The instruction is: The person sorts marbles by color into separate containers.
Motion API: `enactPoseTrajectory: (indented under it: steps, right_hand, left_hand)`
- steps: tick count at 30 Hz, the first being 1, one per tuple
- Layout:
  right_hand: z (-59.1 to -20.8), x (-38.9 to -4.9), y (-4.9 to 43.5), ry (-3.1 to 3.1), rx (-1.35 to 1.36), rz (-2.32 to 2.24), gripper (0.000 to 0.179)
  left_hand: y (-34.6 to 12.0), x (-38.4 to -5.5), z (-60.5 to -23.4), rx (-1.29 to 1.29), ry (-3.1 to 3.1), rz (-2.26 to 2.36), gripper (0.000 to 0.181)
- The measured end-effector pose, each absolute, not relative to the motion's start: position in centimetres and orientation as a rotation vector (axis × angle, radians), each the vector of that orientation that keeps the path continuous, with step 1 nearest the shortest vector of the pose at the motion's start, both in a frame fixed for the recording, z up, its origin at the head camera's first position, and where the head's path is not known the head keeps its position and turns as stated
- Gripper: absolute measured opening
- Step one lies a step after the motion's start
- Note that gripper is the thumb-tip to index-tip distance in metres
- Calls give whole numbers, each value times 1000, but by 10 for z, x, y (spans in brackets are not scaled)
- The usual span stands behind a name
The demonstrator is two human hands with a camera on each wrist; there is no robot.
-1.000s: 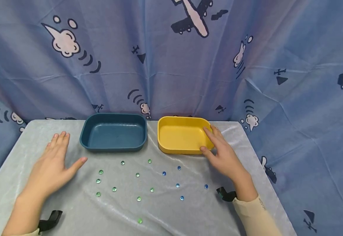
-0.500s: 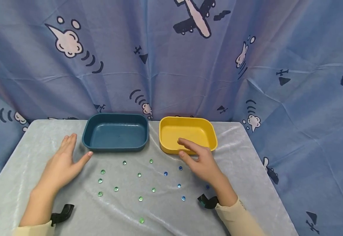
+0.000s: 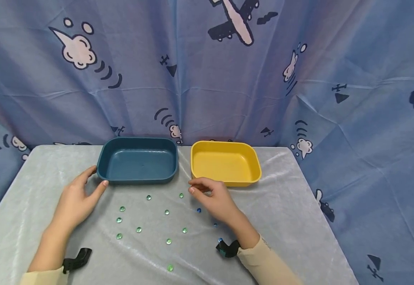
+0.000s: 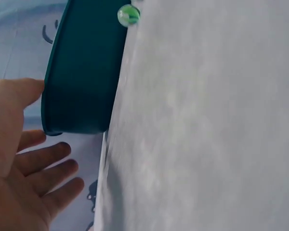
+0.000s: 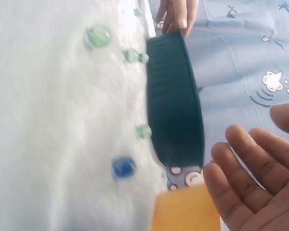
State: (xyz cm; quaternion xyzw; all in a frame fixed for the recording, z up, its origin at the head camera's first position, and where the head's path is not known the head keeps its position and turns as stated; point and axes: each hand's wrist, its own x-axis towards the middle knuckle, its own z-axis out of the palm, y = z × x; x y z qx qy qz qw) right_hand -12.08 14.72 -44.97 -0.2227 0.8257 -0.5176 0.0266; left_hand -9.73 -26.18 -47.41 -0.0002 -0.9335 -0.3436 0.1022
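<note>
The flat cloth-covered table (image 3: 285, 213), pale grey and slightly shiny, carries two containers: a dark teal rectangular container (image 3: 139, 164) with rounded corners, and to its right, apart, a similar yellow rectangular container (image 3: 226, 160). Before them lie scattered ten small transparent green marbles (image 3: 167, 212) and several blue marbles (image 3: 199, 210).

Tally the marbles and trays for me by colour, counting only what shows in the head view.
Green marbles: 10
Blue marbles: 3 in sight; the right hand and forearm may hide others
Teal tray: 1
Yellow tray: 1
Total: 15 in sight
</note>
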Motion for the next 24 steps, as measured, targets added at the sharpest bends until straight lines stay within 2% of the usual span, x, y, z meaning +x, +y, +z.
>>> enactPoseTrajectory:
  steps: [6, 16, 24]
  right_hand:
    - [-459, -123, 129, 2545, -608, -1507, 26]
    - [-476, -129, 116, 2640, -559, -1380, 18]
    - [-485, -133, 113, 2654, -556, -1297, 17]
  left_hand:
    - [-264, -100, -484, 20, -2685, -1121, 68]
    - [-268, -107, -505, -154, -2518, -1287, 54]
    - [-270, -105, -512, -117, -2505, -1370, 53]
